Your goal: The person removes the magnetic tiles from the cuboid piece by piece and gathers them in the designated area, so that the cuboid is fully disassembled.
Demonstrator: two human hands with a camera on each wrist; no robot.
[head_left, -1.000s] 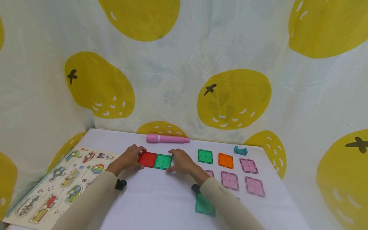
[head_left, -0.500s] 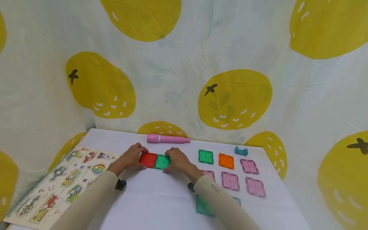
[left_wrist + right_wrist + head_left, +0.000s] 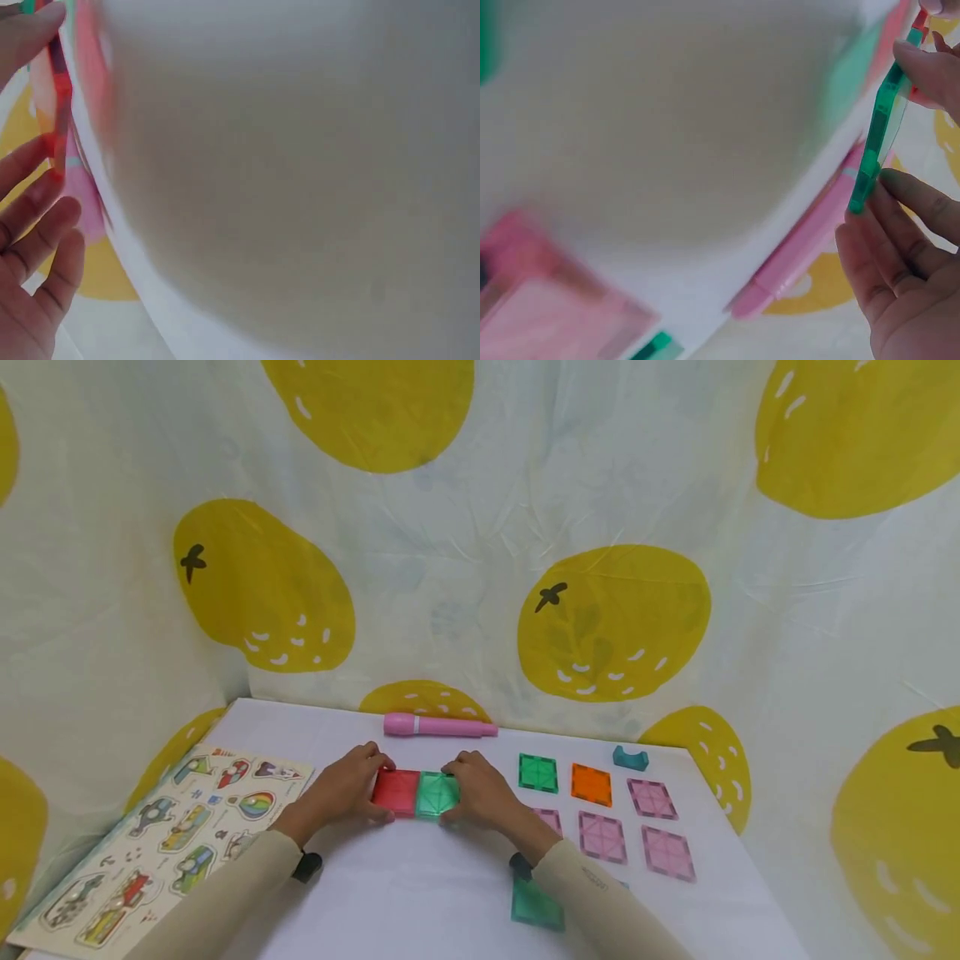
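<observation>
Red tile (image 3: 395, 792) pinched by the left hand (image 3: 341, 789), green tile (image 3: 437, 794) pinched by the right hand (image 3: 483, 793), edges touching, lifted off the white table (image 3: 420, 893).

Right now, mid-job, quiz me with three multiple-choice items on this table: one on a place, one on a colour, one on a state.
1. Where does the pink pen lie?
A. beyond the hands, near the curtain
B. on the puzzle board
C. among the pink tiles

2. Which colour is the tile that the left hand grips?
A. orange
B. red
C. pink

3. How do the red tile and the green tile in the hands stand to each other?
A. stacked
B. far apart
C. edge to edge

Answers: 1 A, the head view shows it at the table's far edge. 2 B, its fingers frame the red square. 3 C, their edges meet between the left hand and the right hand.
</observation>
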